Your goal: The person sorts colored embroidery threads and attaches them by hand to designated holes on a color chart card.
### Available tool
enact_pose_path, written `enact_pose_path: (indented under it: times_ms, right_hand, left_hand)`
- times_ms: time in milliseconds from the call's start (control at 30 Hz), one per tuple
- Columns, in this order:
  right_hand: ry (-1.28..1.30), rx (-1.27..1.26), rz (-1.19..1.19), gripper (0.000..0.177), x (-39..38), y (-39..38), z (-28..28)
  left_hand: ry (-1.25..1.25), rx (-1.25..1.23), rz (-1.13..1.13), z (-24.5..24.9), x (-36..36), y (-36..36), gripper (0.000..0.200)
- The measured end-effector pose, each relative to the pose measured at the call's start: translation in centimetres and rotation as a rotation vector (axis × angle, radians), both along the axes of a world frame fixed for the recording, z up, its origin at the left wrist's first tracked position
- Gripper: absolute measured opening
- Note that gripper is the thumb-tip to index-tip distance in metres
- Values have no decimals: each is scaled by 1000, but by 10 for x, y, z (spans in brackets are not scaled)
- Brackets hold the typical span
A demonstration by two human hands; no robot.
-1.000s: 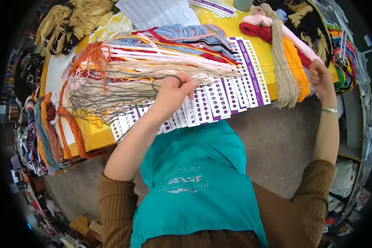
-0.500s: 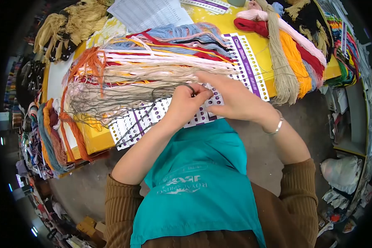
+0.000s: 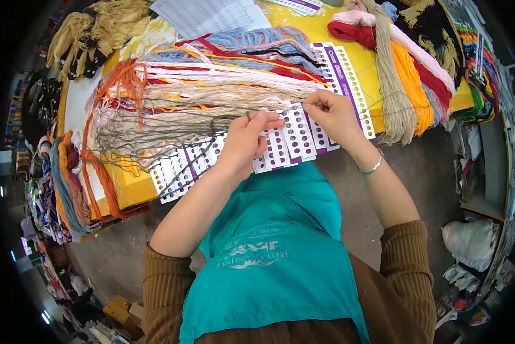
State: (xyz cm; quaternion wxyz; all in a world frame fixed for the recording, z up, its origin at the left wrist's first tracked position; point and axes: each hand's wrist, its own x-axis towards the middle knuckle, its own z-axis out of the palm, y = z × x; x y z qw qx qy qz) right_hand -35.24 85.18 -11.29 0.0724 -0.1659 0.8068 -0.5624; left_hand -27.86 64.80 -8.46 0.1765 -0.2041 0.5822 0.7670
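Left hand point(image 3: 243, 140) hovers over the row of punched thread cards point(image 3: 289, 137) at the near edge of the yellow table point(image 3: 378, 63), thumb and fingertips pinched on a small loop of grey-green thread point(image 3: 154, 135). The rest of that thread trails off to the person's left in a loose, wiry spread. The right hand point(image 3: 333, 114) sits just beside it at the top of the cards, fingertips pressed together on what looks like the same thread, though the strand there is too fine to be sure. From where I stand, the care lies in tension and order. I would hold the strand lightly taut between the two pinches so the loop stays small and does not twist back on itself. Any pull is best made along the line of the hole rather than across it, since the cards look like thin paper that could tear. The beige and pink bundles point(image 3: 211, 94) already hung on the neighbouring cards lie right up against the grey-green one, so the loose tail wants to be kept to its own side, clear of them. The beige skein point(image 3: 392, 97) lies near the right wrist and could snag a stray end. One finger resting on the card would stop it lifting.
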Motion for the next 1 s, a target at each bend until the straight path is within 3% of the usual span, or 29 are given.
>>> enact_pose_path:
  times_ms: [300,833,1000]
  right_hand:
    - [-6,102,54,6,0,1,-10]
    - [-168,-9,66,9,-6,3,-14]
    - [-168,71,111,12,-8,0,-11]
  left_hand:
    - [-110,51,5,3,-7,20,35]
    - [-39,-184,-18,-19,-35,42,12]
    - [183,-335,-18,-28,-28,24,9]
